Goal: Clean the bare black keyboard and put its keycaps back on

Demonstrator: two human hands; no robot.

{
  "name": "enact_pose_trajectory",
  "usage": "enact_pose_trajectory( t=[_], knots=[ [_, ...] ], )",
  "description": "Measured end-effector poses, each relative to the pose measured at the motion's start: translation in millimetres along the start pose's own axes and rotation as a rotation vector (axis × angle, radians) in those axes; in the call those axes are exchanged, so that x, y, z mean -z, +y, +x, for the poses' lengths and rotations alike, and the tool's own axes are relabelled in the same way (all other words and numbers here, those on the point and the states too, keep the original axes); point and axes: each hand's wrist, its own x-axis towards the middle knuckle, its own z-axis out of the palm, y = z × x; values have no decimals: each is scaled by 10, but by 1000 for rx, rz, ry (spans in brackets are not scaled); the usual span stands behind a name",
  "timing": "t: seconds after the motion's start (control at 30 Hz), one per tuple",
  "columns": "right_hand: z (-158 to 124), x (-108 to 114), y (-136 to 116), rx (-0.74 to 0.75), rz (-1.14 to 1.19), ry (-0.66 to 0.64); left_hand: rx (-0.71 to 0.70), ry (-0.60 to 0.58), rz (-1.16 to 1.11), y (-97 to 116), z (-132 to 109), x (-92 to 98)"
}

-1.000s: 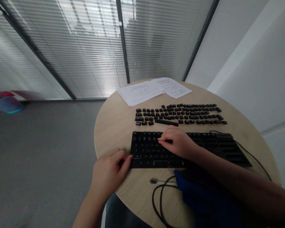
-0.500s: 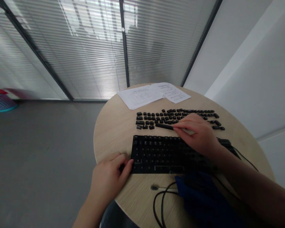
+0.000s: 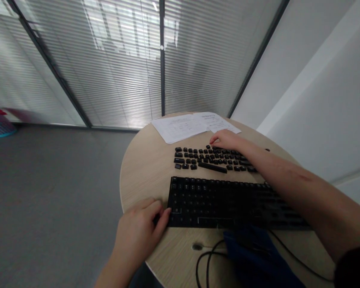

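A black keyboard (image 3: 216,200) with most keycaps off lies on the round wooden table. My left hand (image 3: 144,224) is closed at its left edge, thumb on the near-left corner and fingers curled beside it. Beyond the keyboard, loose black keycaps (image 3: 195,156) are laid out in rows, with the long spacebar keycap (image 3: 212,167) in the nearest row. My right hand (image 3: 225,139) reaches over to the farthest row, thumb and forefinger pinched together beside a small keycap (image 3: 208,147). Whatever is between those fingertips is hidden. My right forearm covers the right part of the rows.
Printed sheets (image 3: 180,126) lie at the table's far edge. Near me are a blue cloth (image 3: 258,256), a looped black cable (image 3: 208,264) and a small brush-like tool (image 3: 197,247). A blue and red basket (image 3: 0,125) stands on the floor at far left.
My right hand has let go of the spacebar keycap, which now lies in the nearest row, and has moved away to the farthest row. My left hand stays at the keyboard's edge.
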Motion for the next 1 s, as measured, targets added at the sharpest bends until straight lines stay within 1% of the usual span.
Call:
enact_pose_trajectory(
  t=[0.13, 0.23, 0.33, 0.4, 0.47, 0.5, 0.53, 0.57, 0.6, 0.63, 0.7, 0.77, 0.8, 0.87, 1.0],
  knots=[
    [66, -79, 15, 21, 37, -51, -7, 6, 8, 2, -10, 5],
    [110, -155, 23, 2, 61, -58, -18, 16, 10, -3, -8, 10],
    [145, -197, 7, -41, 91, -22, -16, 7, 1, -6, 1, 8],
    [112, -165, -36, -71, 114, 37, -13, -8, -2, -3, 7, 6],
    [-23, -82, -129, -93, 134, 116, -9, -18, -1, 1, 10, 6],
    [-140, -32, -201, -92, 157, 172, -7, -17, -1, 3, 11, 9],
    [-290, 17, -290, -80, 184, 225, -4, -13, -3, 5, 12, 12],
    [-467, 56, -396, -46, 245, 312, -1, -10, -7, 6, 13, 17],
    [-663, 80, -515, 2, 313, 395, 4, -8, -12, 7, 14, 22],
    [-863, 83, -639, 65, 367, 431, 8, -6, -18, 7, 16, 26],
    [-1228, 27, -873, 189, 422, 447, 14, -12, -29, 9, 19, 34],
    [-1477, -89, -1048, 276, 449, 439, 19, -18, -34, 14, 22, 38],
    [-1548, -154, -1105, 294, 462, 427, 22, -19, -35, 17, 22, 40],
    [-1600, -272, -1166, 299, 489, 409, 27, -21, -32, 23, 20, 43],
    [-1547, -409, -1168, 297, 526, 432, 26, -20, -15, 23, 13, 45]
  ],
)
